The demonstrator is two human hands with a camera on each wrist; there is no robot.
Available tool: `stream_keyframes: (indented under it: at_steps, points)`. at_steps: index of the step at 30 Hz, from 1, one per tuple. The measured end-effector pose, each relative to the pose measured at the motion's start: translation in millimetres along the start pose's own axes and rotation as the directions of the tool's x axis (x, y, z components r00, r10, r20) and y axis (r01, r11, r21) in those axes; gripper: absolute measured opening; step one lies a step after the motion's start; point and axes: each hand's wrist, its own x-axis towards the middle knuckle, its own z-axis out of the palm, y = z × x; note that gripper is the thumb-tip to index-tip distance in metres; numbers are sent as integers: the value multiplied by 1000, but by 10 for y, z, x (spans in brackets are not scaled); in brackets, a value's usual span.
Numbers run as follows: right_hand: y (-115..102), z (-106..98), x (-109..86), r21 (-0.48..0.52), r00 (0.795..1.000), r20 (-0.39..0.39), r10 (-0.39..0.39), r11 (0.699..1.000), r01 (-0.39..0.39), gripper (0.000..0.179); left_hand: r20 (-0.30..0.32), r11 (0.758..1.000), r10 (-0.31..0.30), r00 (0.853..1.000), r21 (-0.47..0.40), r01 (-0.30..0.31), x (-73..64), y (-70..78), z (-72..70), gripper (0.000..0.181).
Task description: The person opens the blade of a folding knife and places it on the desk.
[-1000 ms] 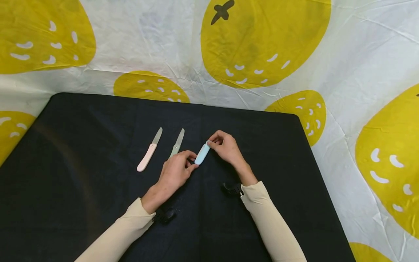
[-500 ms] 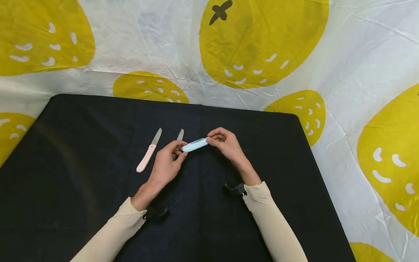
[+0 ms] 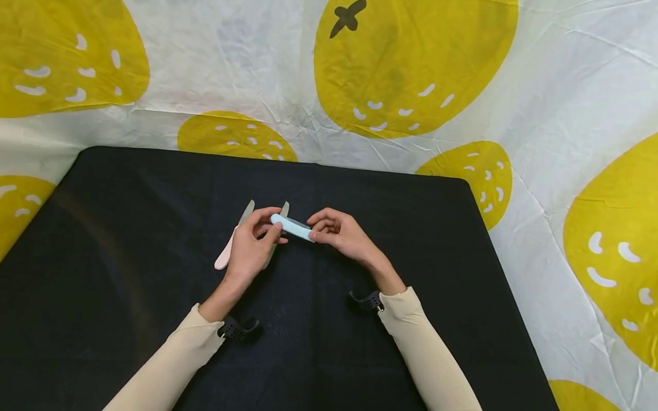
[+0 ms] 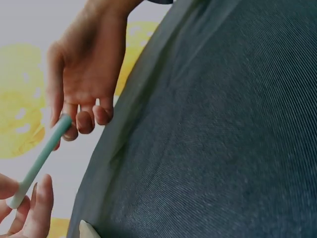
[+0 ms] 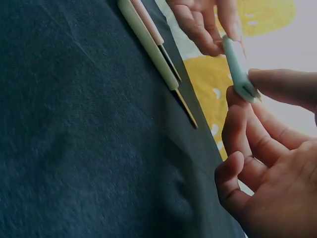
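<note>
A light-blue folding knife [image 3: 294, 227] is held above the table between both hands, its blade folded along the handle with a grey edge showing on the far side. My left hand [image 3: 249, 248] pinches its left end between thumb and fingers. At the other end, my right hand [image 3: 344, 235] pinches it, the thumb on the near side. In the right wrist view the right thumb presses the end of the blue knife [image 5: 237, 69]. Behind my left hand lie a pink-handled knife [image 3: 224, 257] and a green-handled knife [image 5: 153, 49], both with blades out; the hand partly covers them.
A black cloth [image 3: 128, 257] covers the table. Behind and beside it hangs a white curtain [image 3: 247, 63] with large yellow fruit prints. A dark wrist strap [image 3: 239, 329] is at the left wrist, another strap [image 3: 366, 300] at the right.
The blue knife has been lifted, moved left and turned from steeply slanted to nearly level, its left end now higher. The left hand moved up and left, now partly covering the pink knife.
</note>
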Motion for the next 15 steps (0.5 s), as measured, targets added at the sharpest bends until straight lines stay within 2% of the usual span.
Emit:
stream_keyframes:
  at_steps: [3, 6, 10, 15]
  points:
    - [-4, 40, 12, -4, 999, 36, -17, 1000, 17, 29, -11, 996, -25, 1000, -90, 24, 7, 20, 2, 36]
    - [-17, 76, 26, -15, 997, 66, -26, 1000, 28, 28, -23, 990, -41, 999, -134, 38, 8, 37, 0, 37]
    - [-56, 111, 48, -57, 997, 67, -46, 997, 50, 25, -26, 989, -52, 998, -137, 48, 2, 46, -6, 38]
    - [-117, 155, 77, -97, 997, 39, -71, 993, 74, 25, 6, 991, -53, 999, -124, 53, -6, 37, 1, 35]
